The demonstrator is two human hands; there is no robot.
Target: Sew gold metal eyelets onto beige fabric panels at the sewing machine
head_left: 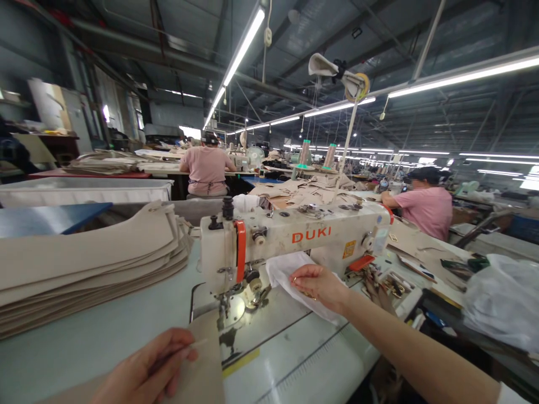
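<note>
My left hand (pixel 147 370) is at the bottom edge, fingers pinched on a beige fabric piece (pixel 206 359) that runs up to the needle and presser foot (pixel 225 306) of a white DUKI sewing machine (pixel 303 235). My right hand (pixel 318 285) reaches under the machine arm with curled fingers gripping a white cloth (pixel 282 269) that lies on the machine bed.
A thick stack of beige cut pieces (pixel 84 264) lies on the table at left. A white plastic bag (pixel 505 297) sits at right, small tools (pixel 391 283) beside the machine. Thread cones (pixel 304 152) stand behind. Two people in pink shirts (pixel 206 168) (pixel 427 207) work at further tables.
</note>
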